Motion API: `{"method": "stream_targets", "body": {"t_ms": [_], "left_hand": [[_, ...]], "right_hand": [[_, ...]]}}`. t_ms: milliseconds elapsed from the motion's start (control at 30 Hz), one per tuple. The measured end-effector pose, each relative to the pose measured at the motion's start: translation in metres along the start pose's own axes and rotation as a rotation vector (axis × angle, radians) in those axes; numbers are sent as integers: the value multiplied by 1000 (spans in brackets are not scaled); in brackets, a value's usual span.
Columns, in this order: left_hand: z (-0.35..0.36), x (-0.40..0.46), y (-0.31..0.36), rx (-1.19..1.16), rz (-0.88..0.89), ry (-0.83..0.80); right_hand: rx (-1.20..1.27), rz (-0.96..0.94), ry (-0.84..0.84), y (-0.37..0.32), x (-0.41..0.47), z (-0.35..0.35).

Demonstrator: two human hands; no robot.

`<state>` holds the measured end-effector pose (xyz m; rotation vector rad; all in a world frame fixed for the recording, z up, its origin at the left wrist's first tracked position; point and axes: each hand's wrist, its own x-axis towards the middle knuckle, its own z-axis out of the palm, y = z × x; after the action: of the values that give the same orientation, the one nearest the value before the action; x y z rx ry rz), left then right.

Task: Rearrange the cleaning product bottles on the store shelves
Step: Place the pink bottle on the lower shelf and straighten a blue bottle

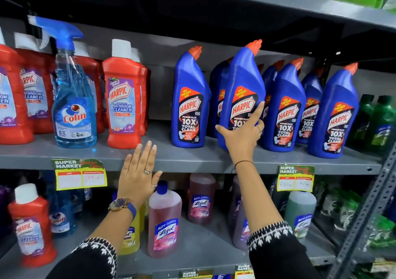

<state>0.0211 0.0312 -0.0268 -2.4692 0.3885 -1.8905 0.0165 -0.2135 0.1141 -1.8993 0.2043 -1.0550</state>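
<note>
A blue Harpic bottle [242,94] is gripped low on its body by the right hand [241,135], tilted at the middle shelf [192,161] front. At eight o'clock from it, the left hand [137,176] is held open, fingers spread, empty.

We see even, bright overhead store light. The recess under the upper shelf [214,6] lies in deep shadow. Wide-angle distortion bends the shelf edges. The green bottles [372,120] and frame corners are blurred.
</note>
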Motion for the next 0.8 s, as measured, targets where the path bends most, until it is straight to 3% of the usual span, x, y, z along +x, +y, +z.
{"method": "stream_targets", "body": {"t_ms": [800], "left_hand": [[-1, 0, 2, -8, -8, 32]], "right_hand": [[-40, 14, -119, 32, 19, 17]]}}
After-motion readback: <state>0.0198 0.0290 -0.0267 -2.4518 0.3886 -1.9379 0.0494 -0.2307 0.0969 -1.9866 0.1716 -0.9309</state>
